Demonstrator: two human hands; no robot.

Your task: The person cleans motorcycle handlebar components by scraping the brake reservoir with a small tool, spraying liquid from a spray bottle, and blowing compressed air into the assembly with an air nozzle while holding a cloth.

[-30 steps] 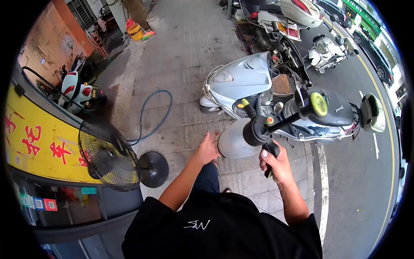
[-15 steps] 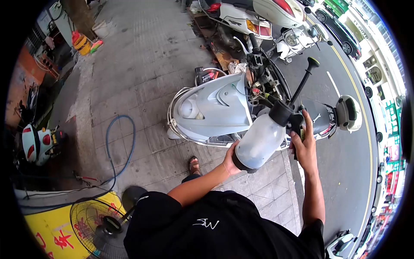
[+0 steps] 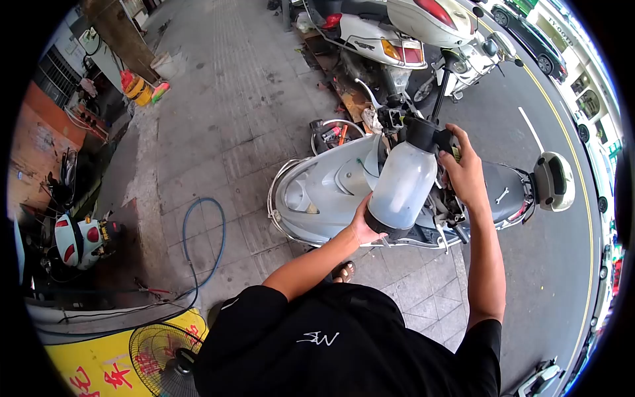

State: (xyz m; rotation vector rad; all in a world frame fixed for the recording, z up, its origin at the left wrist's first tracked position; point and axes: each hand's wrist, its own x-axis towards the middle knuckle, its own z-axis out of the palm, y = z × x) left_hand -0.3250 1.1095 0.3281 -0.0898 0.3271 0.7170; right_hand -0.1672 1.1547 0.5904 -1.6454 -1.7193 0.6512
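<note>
Sprayer (image 3: 405, 182) is sitting between the person's two hands, leaning so that its black cap is pointing away from the body. From where I'm standing, the left hand (image 3: 365, 223) is cupping the base, its fingers curling round the dark bottom rim, probably because the bottle's weight is settling there. The right hand (image 3: 465, 169) is closing round the handle beside the cap, index finger reaching up and thumb bending in, likely so one hand is steering while the other is bearing the load. Whether a finger is pressing the trigger, I cannot tell. Past the right fingertips, the pump rod (image 3: 441, 96) is rising from the cap, leaving the grip clear.

Beyond the left fingers, the scooter (image 3: 324, 188) is standing crosswise, its front panel lying nearest them; whether it is touching the bottle, I cannot make out. Off the right wrist's outer side, what seems to be a wrench (image 3: 502, 196) is resting on the seat (image 3: 491, 177), perhaps for easy reach. Well away from the left fingers, a hose (image 3: 223, 231) is looping over the paving, and a fan (image 3: 165, 354) is standing behind that arm.
</note>
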